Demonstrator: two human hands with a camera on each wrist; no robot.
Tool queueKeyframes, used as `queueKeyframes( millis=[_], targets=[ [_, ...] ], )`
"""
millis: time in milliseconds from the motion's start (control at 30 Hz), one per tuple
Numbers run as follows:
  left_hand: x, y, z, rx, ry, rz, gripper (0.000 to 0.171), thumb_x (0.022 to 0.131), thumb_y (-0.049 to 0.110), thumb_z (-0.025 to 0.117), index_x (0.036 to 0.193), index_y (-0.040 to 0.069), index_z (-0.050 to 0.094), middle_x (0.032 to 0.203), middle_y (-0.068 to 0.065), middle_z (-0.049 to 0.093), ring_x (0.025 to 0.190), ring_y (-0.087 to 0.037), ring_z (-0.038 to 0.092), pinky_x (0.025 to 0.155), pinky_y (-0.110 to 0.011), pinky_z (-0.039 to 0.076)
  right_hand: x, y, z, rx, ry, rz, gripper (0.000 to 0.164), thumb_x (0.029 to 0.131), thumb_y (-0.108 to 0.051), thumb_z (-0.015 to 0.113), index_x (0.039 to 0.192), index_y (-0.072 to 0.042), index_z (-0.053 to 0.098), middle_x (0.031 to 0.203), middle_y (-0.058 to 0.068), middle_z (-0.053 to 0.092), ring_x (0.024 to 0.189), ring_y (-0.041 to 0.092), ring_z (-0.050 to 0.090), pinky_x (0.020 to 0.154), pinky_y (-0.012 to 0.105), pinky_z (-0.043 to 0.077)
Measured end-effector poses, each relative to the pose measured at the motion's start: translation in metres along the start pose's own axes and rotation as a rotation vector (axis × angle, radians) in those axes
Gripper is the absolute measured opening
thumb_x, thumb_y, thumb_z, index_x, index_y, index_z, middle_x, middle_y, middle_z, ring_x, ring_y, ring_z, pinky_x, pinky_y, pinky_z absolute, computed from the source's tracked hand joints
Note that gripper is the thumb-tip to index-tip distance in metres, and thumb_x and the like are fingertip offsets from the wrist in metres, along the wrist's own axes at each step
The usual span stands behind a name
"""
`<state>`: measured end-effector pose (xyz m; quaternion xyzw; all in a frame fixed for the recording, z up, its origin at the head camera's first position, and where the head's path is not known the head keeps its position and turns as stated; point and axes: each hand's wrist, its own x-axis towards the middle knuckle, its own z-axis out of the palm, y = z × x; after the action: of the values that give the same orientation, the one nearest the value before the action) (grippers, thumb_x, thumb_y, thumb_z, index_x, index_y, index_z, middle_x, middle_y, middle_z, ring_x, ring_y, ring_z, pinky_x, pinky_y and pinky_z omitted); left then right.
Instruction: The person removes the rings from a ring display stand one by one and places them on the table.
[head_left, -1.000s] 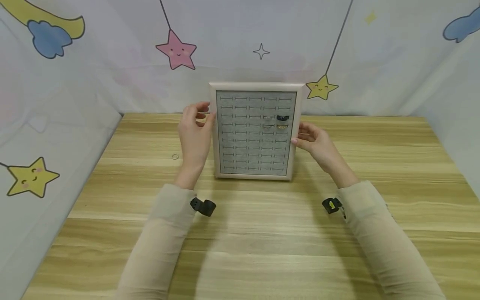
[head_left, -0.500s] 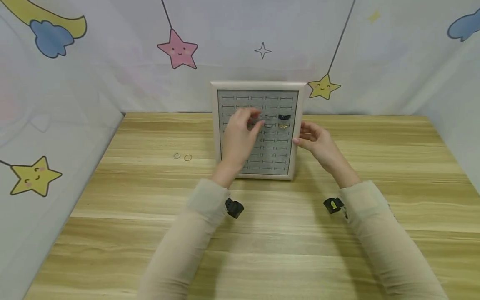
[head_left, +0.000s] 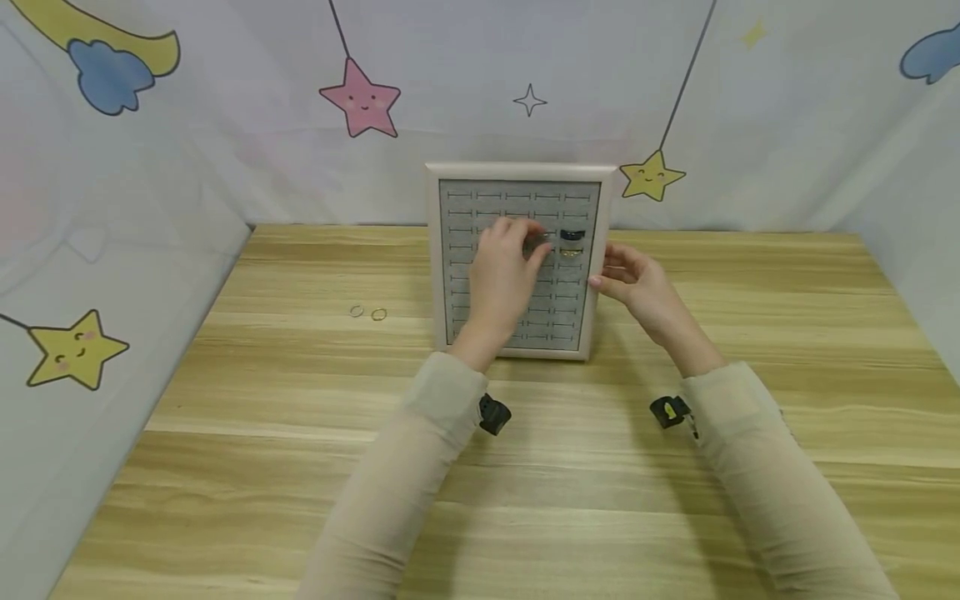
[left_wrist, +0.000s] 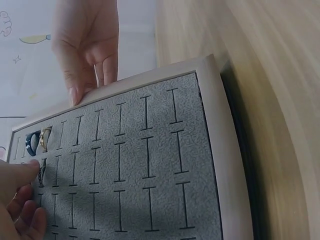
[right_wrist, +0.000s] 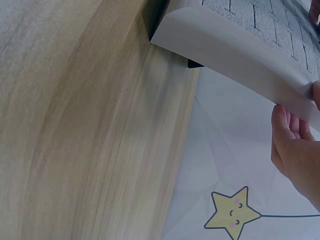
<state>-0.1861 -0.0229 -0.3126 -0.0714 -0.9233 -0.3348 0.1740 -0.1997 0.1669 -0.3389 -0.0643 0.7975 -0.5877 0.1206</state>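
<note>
An upright ring display board (head_left: 517, 171), pale-framed with a grey slotted pad, stands on the table. My left hand (head_left: 504, 275) reaches across its front, thumb and forefinger slightly apart. In the left wrist view the thumb tip is at a silver ring (left_wrist: 42, 172); the hand hides part of this area. Beside the fingers, a black ring (head_left: 572, 235) sits above a gold ring (head_left: 572, 252) in the slots. My right hand (head_left: 637, 287) grips the board's right edge, thumb on the front and fingers behind.
Left of the board, a loose silver ring (head_left: 356, 311) and a loose gold ring (head_left: 378, 314) lie on the wooden table (head_left: 300, 383). A white cloth (head_left: 450, 83) printed with stars hangs behind the board.
My left hand has moved right, from the board's left edge to the rings in its slots. The loose gold ring, hidden a second ago, now shows. The right hand keeps its grip.
</note>
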Motion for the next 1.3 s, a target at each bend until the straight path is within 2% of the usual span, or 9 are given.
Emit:
queueKeyframes(
  millis=[300, 600, 733, 900, 1100, 1300],
  targets=[
    [0.000, 0.001, 0.000, 0.023, -0.004, 0.002, 0.018, 0.094, 0.028, 0.058, 0.102, 0.013, 0.066, 0.107, -0.003, 0.063, 0.099, -0.018, 0.057, 0.077, -0.029, 0.052, 0.000, 0.000, -0.001, 0.001, -0.002, 0.002, 0.055, 0.096, -0.013, 0.056, 0.146, -0.004, 0.033, 0.142, 0.017, 0.044, 0.127, 0.021, 0.047, 0.109, 0.038, 0.040],
    [0.000, -0.002, -0.008, -0.128, -0.043, -0.001, 0.020, 0.091, 0.027, 0.061, 0.099, 0.009, 0.066, 0.106, -0.006, 0.064, 0.098, -0.019, 0.057, 0.088, -0.029, 0.049, 0.001, 0.001, -0.001, -0.003, 0.009, 0.009, 0.055, 0.096, -0.013, 0.057, 0.145, -0.004, 0.034, 0.143, 0.018, 0.044, 0.132, 0.027, 0.045, 0.111, 0.041, 0.039],
    [-0.002, -0.005, -0.015, -0.180, -0.026, 0.006, 0.020, 0.089, 0.024, 0.063, 0.099, 0.007, 0.066, 0.104, -0.007, 0.066, 0.095, -0.019, 0.060, 0.084, -0.029, 0.050, 0.001, 0.001, -0.001, 0.006, 0.013, 0.018, 0.055, 0.096, -0.012, 0.057, 0.145, -0.004, 0.035, 0.142, 0.017, 0.044, 0.130, 0.025, 0.046, 0.110, 0.040, 0.039],
    [-0.003, -0.011, -0.028, -0.222, 0.009, -0.014, 0.023, 0.088, 0.019, 0.067, 0.107, 0.006, 0.065, 0.110, -0.008, 0.066, 0.098, -0.021, 0.061, 0.082, -0.029, 0.052, 0.001, 0.001, -0.001, 0.001, 0.010, 0.018, 0.055, 0.096, -0.012, 0.057, 0.145, -0.004, 0.035, 0.141, 0.017, 0.044, 0.128, 0.024, 0.046, 0.110, 0.040, 0.039],
    [-0.004, -0.031, -0.048, -0.244, 0.041, -0.070, 0.030, 0.088, 0.015, 0.067, 0.116, 0.005, 0.064, 0.117, -0.011, 0.063, 0.100, -0.024, 0.059, 0.084, -0.032, 0.052, 0.001, 0.002, -0.002, 0.002, 0.014, 0.014, 0.055, 0.096, -0.012, 0.057, 0.145, -0.003, 0.035, 0.141, 0.017, 0.045, 0.130, 0.025, 0.045, 0.111, 0.040, 0.039],
    [-0.006, -0.072, -0.069, -0.184, 0.057, -0.174, 0.035, 0.089, 0.014, 0.065, 0.123, 0.005, 0.062, 0.121, -0.013, 0.062, 0.103, -0.028, 0.058, 0.083, -0.037, 0.052, 0.003, 0.004, -0.001, 0.008, 0.016, 0.007, 0.054, 0.096, -0.013, 0.058, 0.144, -0.004, 0.036, 0.140, 0.016, 0.045, 0.130, 0.026, 0.046, 0.111, 0.041, 0.039]
  ],
)
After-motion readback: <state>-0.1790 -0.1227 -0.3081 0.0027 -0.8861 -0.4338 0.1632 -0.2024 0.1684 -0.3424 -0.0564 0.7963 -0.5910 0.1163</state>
